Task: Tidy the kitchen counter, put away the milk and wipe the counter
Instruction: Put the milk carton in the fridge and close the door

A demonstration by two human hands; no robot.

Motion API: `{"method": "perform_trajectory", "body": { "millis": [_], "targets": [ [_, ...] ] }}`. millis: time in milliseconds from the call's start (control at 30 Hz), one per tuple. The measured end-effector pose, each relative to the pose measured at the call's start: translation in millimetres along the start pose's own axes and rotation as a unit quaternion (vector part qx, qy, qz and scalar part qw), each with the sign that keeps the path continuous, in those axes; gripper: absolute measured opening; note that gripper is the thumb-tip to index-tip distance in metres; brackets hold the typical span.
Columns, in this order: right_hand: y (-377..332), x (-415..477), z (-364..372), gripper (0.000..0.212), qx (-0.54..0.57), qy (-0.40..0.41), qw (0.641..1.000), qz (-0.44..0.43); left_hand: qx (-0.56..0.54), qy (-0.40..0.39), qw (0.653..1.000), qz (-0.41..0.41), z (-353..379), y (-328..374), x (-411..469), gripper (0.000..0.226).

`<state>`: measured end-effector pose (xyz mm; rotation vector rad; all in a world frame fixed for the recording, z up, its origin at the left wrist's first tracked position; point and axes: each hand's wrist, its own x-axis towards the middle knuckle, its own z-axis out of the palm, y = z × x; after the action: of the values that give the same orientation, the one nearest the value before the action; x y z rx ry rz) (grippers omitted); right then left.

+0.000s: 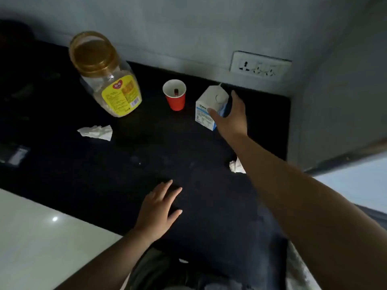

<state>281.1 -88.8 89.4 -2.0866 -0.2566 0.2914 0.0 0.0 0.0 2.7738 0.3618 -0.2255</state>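
Right hand (pixel 230 116) reaches to the back right corner of the counter (pixel 125 174) and spans the milk carton (pixel 207 103). The thumb presses its printed front face and the fingers wrap its right side; the hand appears clamped on it, though the far-side contact is hidden. The carton is a white and blue gable-topped box with a round cap, standing upright near the back edge.

Left hand (pixel 159 210) lies flat near the front edge, fingers straight and spread, holding nothing.

A red paper cup (pixel 174 99), white inside with a small dark item at the bottom, stands just left of the carton. Further left is a clear plastic jar (pixel 104 76) with an amber lid and yellow label. A crumpled white tissue (pixel 95 131) lies before the jar; a second paper wad (pixel 236 166) lies beside the right forearm.

The counter is black, smooth, faintly smeared. The grey wall behind carries a white socket plate (pixel 259 66).
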Motion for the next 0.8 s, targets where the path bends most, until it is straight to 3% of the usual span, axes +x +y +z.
{"method": "perform_trajectory", "body": {
  "millis": [167, 367, 567, 800],
  "targets": [
    [5.3, 27.3, 14.9, 0.096, 0.023, -0.014, 1.0, -0.007, -0.028, 0.023, 0.997, -0.075, 13.4, 17.0, -6.0, 0.057],
    [14.6, 29.7, 19.4, 0.073, 0.009, 0.014, 0.998, -0.058, -0.017, 0.026, 0.996, -0.08, 13.1, 17.0, -6.5, 0.056],
    [22.5, -7.4, 8.1, 0.064, 0.047, -0.002, 0.998, -0.041, -0.027, 0.021, 0.996, -0.077, 13.9, 16.1, -7.7, 0.057],
    [35.4, -59.0, 7.2, 0.086, -0.007, -0.032, 0.995, -0.089, -0.028, 0.012, 0.997, -0.065, 10.4, 14.9, -7.4, 0.056]
  ]
}}
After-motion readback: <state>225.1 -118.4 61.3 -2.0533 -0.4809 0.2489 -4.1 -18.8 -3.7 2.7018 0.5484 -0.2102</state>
